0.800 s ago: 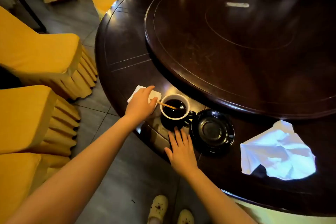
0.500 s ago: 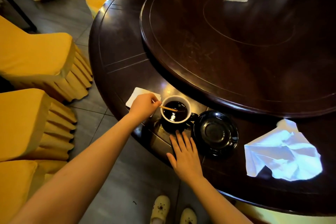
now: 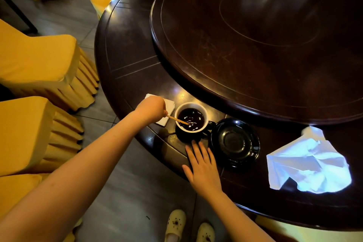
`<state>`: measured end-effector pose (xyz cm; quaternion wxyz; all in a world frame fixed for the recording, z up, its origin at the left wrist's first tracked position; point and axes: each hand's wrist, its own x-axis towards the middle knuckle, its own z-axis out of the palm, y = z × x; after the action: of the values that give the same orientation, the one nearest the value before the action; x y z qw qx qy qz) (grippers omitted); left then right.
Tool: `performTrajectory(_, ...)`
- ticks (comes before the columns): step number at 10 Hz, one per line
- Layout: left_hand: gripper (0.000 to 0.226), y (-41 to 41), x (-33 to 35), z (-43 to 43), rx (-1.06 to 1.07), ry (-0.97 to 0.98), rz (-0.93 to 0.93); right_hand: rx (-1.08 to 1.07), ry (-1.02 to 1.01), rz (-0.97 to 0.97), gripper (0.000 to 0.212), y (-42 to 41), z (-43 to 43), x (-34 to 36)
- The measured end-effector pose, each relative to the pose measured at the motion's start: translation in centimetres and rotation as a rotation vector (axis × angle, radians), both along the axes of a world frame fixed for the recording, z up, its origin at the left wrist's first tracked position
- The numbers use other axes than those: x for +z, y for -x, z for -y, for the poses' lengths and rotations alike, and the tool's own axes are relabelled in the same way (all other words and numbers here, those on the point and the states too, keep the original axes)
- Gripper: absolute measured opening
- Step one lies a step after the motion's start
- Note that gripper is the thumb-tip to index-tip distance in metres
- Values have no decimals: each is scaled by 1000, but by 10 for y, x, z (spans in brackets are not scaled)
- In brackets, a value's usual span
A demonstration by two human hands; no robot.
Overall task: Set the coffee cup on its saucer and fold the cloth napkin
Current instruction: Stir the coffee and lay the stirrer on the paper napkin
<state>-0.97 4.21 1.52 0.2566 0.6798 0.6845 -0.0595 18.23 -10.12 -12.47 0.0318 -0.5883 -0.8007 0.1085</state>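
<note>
1. Our right hand (image 3: pixel 203 165) lies flat and open on the dark, glossy bench (image 3: pixel 137 76), just before the cup and holding nothing.
2. Our left hand (image 3: pixel 152 109) has its grip closed on a thin wooden stirrer (image 3: pixel 177 120) dipping into the full coffee cup (image 3: pixel 191 119). The cup stands beside the shiny black saucer (image 3: pixel 235 141), not on it. We judge that a lift with the stirrer inside could spill the coffee.
3. Further right, the white cloth napkin (image 3: pixel 308 167) lies crumpled and soft, so it may fold unevenly.
</note>
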Motion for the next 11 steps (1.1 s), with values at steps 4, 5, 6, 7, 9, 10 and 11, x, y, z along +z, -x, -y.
performTrajectory(4, 15, 7, 27, -5, -129, -211, -298, -2, -2, -8, 58, 1, 0, 0)
performTrajectory(5, 15, 5, 32, -2, -215, -276, -369, -4, -5, -10, 58, 0, 0, 0)
performTrajectory(6, 16, -2, 35, 5, -309, -327, -383, -5, -1, -6, 57, 0, 0, 0)
performTrajectory(7, 16, -7, 39, 10, -394, -394, -383, -5, 0, -5, 57, 0, 0, 1)
performTrajectory(9, 16, -3, 47, 12, -440, -486, -391, -2, -2, -11, 57, 0, 0, 1)
performTrajectory(10, 17, 3, 44, 14, -456, -513, -356, 0, -9, -20, 57, 0, 0, 2)
performTrajectory(11, 19, 9, 37, 20, -461, -521, -302, -4, -11, -15, 57, 0, 0, 2)
